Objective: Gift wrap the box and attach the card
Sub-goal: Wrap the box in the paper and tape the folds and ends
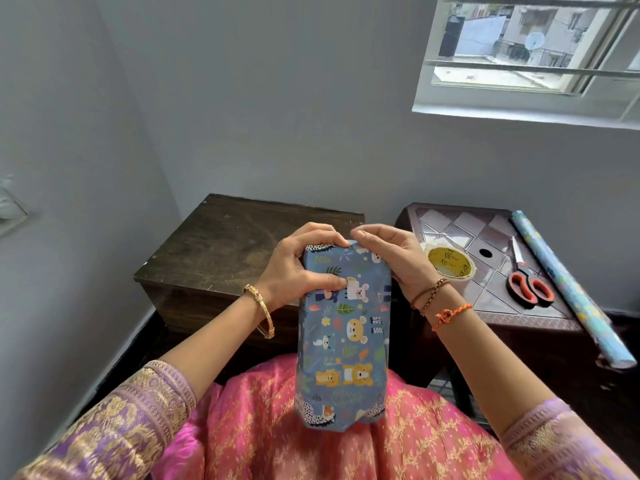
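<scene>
A box wrapped in blue paper with cartoon animals (344,341) stands on end on my lap, its near end folded to a point. My left hand (299,268) grips the box's upper left side, thumb pressed on the front face and fingers curled over the far end. My right hand (391,258) holds the upper right corner, its fingers pressing the paper down at the far end. No card is in view.
A dark wooden table (225,244) stands ahead. On a brown plastic stool (485,230) to the right lie a yellow tape roll (448,263), orange-handled scissors (528,284) and a roll of wrapping paper (571,289). A window (533,53) is upper right.
</scene>
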The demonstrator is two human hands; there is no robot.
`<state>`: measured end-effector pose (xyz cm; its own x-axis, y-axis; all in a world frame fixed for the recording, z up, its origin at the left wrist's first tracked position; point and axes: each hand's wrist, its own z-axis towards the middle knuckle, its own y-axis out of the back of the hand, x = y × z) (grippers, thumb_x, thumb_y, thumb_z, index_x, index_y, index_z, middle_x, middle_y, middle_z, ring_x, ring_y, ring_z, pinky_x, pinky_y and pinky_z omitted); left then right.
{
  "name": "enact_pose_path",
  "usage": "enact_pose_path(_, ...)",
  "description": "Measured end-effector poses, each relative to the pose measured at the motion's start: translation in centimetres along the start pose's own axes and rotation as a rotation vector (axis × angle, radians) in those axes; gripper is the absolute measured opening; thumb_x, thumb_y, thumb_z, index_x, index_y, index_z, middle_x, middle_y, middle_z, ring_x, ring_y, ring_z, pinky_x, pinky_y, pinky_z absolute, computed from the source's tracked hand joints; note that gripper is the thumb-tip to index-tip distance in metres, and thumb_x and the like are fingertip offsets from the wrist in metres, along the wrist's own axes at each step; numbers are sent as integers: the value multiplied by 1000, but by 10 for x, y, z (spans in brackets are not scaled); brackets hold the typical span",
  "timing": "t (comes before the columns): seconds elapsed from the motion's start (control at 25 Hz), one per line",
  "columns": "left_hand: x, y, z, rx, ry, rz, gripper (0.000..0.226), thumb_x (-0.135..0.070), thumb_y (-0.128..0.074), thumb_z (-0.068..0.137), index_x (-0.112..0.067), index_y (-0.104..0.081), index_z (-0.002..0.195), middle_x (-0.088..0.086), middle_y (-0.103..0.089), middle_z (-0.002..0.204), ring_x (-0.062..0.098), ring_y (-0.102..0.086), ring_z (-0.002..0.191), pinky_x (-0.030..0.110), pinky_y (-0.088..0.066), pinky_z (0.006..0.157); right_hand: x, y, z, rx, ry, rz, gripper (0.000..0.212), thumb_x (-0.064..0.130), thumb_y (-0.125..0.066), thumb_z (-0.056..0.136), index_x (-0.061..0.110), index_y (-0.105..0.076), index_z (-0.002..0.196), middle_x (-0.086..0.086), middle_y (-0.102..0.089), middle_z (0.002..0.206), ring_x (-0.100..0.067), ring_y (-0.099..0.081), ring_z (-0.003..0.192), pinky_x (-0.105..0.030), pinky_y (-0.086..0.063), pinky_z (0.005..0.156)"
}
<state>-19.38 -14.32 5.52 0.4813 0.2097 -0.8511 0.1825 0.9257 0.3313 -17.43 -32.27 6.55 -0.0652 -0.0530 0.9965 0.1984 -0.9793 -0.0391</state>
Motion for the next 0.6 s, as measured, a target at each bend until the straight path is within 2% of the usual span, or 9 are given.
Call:
enact_pose_path(0.08,3,-3,0,4,-33,44,38,-34,-77,54,-29,-66,91,-19,-56,105,8,-58,103,24,-54,83,-2,3,-2,58,-59,28,9,13,-62,83,18,-68,78,5,-68,70,-8,-63,62,-21,-53,60)
enact_pose_path(0.16,5,-3,0,-5,-85,99,42,-33,-77,57,-28,-64,96,-23,-57,108,11,-59,105,32,-54,86,-5,2,-2,66,-143,80,12,12,-59,85,18,-64,94,-1,-67,82,-11,-64,66,-24,-53,64)
enact_pose_path(0.24,4,-4,0,-11,-133,142,42,-33,-76,60,-28,-63,99,-25,-58,109,10,-60,106,35,-54,88,-8,2,0,43,-211,84,25,13,-58,86,18,-55,110,-6,-63,95,-14,-63,73,-29,-52,71)
enact_pose_path(0.32,4,-5,-1,-15,-172,183,41,-35,-75,62,-28,-61,101,-22,-59,110,9,-60,105,36,-54,87,-10,3,-2,40,-174,62,28,14,-63,83,19,-55,110,-8,-64,96,-13,-64,72,-28,-53,70)
enact_pose_path(0.4,7,-6,-3,-16,-219,237,41,-37,-74,64,-28,-61,102,-15,-59,110,9,-61,104,37,-54,87,-12,4,-5,33,-72,1,35,19,-69,73,21,-58,106,-6,-65,94,-10,-65,70,-22,-54,64)
enact_pose_path(0.48,10,-8,-5,-16,-267,275,39,-36,-73,66,-26,-60,102,-11,-59,110,9,-61,103,37,-54,86,-15,6,-7,18,14,-77,43,24,-67,66,20,-58,109,-3,-63,96,-6,-63,72,-17,-52,63)
enact_pose_path(0.6,14,-15,-7,-5,-353,352,37,-34,-73,68,-26,-60,101,-6,-62,108,12,-63,101,36,-55,84,-24,13,-12,46,73,-22,48,26,-71,63,24,-57,109,-5,-63,96,-8,-63,76,-19,-52,67)
